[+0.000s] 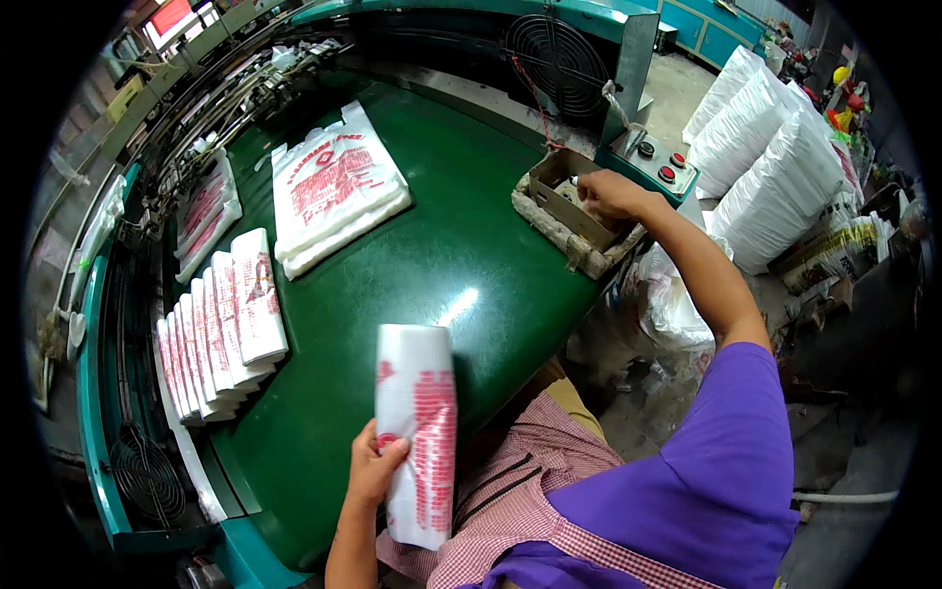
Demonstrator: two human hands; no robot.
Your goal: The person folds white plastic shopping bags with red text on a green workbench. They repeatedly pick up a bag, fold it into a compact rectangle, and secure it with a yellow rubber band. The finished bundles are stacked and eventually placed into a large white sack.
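Note:
My left hand (376, 463) grips a folded bundle of white plastic bags (420, 432) with red print, thumb across its front. The bundle is upright over the near edge of the green table (343, 383). Out to the right, my right hand (610, 194) dips its curled fingers into a small open box (569, 208) at the table's edge. What those fingers hold, if anything, is hidden. Several similar folded bundles (221, 329) overlap in a row on the left of the table. A flat stack of white printed bags (339, 187) lies beyond them.
Behind the box is a control panel (659, 167) with red and black buttons. Another pile of printed bags (208, 216) lies at the far left beside machine parts (265, 93). A round fan guard (557, 64) stands at the back. Large white sacks (775, 177) fill the floor at right.

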